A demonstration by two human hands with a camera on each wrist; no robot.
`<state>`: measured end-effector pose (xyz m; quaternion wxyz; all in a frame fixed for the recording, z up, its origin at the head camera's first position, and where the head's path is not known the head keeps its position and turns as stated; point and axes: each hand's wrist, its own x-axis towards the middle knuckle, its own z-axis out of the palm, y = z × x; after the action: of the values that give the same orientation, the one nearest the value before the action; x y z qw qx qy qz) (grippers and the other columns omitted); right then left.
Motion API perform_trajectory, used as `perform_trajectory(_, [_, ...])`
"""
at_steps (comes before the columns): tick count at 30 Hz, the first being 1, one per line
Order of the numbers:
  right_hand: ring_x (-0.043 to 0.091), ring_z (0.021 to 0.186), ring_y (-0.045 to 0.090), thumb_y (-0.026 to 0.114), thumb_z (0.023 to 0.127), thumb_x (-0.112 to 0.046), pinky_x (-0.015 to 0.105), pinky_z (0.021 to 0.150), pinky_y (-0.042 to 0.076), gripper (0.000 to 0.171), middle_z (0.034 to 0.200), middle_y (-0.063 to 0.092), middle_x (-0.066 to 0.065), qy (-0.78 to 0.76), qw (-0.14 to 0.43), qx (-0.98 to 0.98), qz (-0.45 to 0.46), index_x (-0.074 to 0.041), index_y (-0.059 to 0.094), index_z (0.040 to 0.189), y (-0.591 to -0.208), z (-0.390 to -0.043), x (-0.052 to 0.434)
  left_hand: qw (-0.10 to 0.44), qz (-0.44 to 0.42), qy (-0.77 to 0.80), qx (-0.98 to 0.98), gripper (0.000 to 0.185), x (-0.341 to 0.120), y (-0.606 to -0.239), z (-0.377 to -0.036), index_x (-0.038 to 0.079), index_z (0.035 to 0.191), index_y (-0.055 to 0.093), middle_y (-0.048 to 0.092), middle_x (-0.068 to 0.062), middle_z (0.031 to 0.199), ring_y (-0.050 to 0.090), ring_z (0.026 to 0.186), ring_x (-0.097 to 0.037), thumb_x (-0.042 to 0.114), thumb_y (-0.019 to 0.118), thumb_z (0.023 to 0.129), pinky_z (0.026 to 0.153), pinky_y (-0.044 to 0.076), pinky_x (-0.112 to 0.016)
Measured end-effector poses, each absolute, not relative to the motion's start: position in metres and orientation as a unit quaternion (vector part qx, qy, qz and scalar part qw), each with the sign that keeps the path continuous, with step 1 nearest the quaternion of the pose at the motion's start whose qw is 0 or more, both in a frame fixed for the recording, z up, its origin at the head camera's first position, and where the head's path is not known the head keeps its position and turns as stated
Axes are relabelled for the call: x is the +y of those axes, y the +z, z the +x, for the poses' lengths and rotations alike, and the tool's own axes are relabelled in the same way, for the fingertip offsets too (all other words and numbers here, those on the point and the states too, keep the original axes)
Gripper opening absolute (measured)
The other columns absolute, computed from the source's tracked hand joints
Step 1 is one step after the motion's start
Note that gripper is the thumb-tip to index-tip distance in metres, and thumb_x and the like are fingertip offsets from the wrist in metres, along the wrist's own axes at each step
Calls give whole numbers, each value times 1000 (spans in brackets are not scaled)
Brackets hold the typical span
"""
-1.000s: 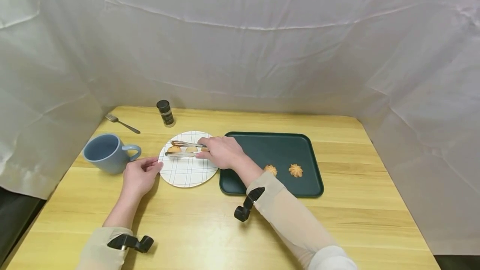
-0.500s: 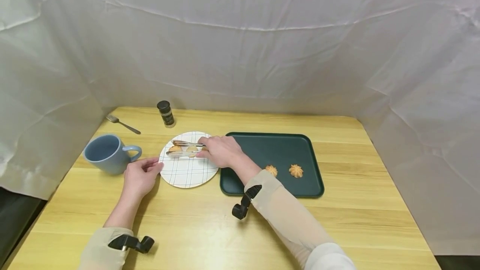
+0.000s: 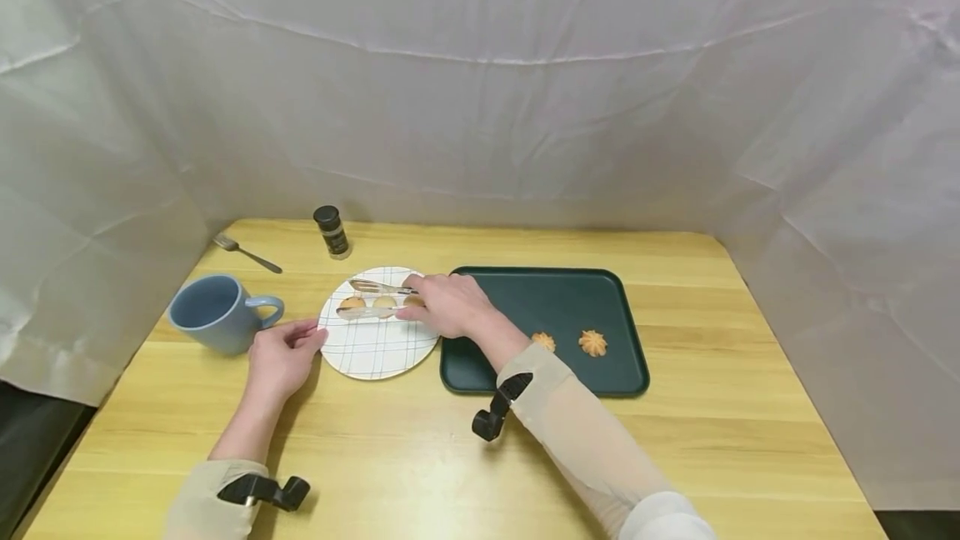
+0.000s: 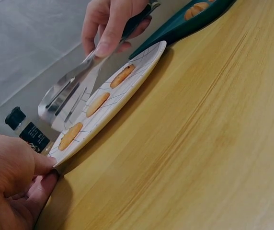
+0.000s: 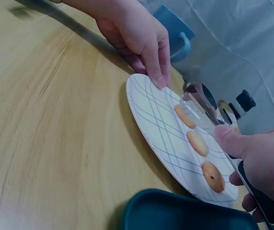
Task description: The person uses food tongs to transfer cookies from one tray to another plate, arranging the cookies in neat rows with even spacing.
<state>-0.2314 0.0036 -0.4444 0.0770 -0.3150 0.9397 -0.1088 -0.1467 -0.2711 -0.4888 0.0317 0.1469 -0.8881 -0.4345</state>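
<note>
My left hand pinches the left rim of a round white plate with a checked line pattern, thumb on top and fingers at the underside. Three round golden cookies lie in a row on the plate: a left cookie, a middle cookie and a right cookie. Over them, my right hand grips metal tongs with dark handles. The tongs' two slotted ends are spread apart, with no cookie lifted between them. Part of the right cookie is hidden by the right hand in the head view.
A dark green tray right of the plate bears two flower-shaped cookies, one partly behind the right forearm. A blue mug stands close by the left hand. Behind are a fork and a black-capped shaker.
The tongs have shifted slightly to the right over the plate, and their ends stand a little farther apart. The left hand stays on the plate's rim.
</note>
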Motion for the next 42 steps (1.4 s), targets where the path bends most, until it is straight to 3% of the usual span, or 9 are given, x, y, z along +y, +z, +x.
perform_trajectory(6, [13,100,69,53,106,-61,31,68,51,60,135,70,-5,-130,70,936,-319,-24,56,153,-437,-228,19,25,153,-434,-888,41,-273,-487,-147,-2,133,71,75,-18,120,70,112,-31,26,72,103,93,54,-38])
perform_trajectory(12, [9,93,68,56,105,-61,32,70,53,60,120,74,-4,-156,54,933,-321,-23,59,150,-427,-222,47,28,153,-428,-890,40,-275,-486,-147,-1,133,71,76,-17,119,70,111,-29,26,71,104,88,52,-30])
perform_trajectory(15, [8,92,68,55,104,-63,31,68,52,61,124,73,-3,-166,52,933,-316,-23,59,150,-422,-218,62,28,152,-429,-890,41,-275,-485,-146,-1,133,71,75,-17,119,69,111,-30,27,70,104,90,52,-33])
perform_trajectory(18, [6,85,66,55,104,-64,30,66,51,63,118,74,-6,-166,47,936,-307,-22,58,151,-417,-215,76,27,152,-429,-890,41,-275,-485,-146,-1,133,71,75,-17,119,69,111,-30,27,71,104,92,53,-36])
perform_trajectory(22, [7,70,61,57,103,-63,33,62,48,62,96,69,-10,-167,40,940,-296,-22,60,150,-411,-211,94,32,150,-427,-891,41,-274,-485,-147,-1,132,72,76,-17,118,69,110,-29,28,71,103,87,52,-29])
perform_trajectory(28, [5,77,62,58,103,-63,33,65,50,59,102,72,-9,-156,35,948,-276,-25,61,148,-410,-203,117,28,149,-429,-890,41,-273,-486,-146,-1,132,71,76,-16,118,69,110,-28,28,71,103,82,49,-20])
perform_trajectory(31, [5,76,60,57,103,-64,32,63,49,61,95,69,-12,-153,41,949,-272,-23,60,148,-412,-200,126,29,148,-429,-891,41,-275,-486,-145,-2,132,71,76,-17,118,70,110,-29,28,71,103,80,49,-17])
perform_trajectory(34, [6,72,58,56,103,-65,33,61,47,63,88,64,-14,-157,42,948,-275,-22,60,149,-413,-197,133,32,149,-426,-892,41,-277,-485,-144,-2,132,72,76,-17,117,70,109,-29,28,71,103,79,48,-17])
perform_trajectory(42, [5,68,56,55,103,-66,32,59,45,61,86,62,-15,-153,32,950,-271,-23,62,146,-413,-187,156,23,149,-428,-891,42,-278,-485,-141,-1,133,71,75,-17,119,69,110,-29,29,71,103,81,49,-19])
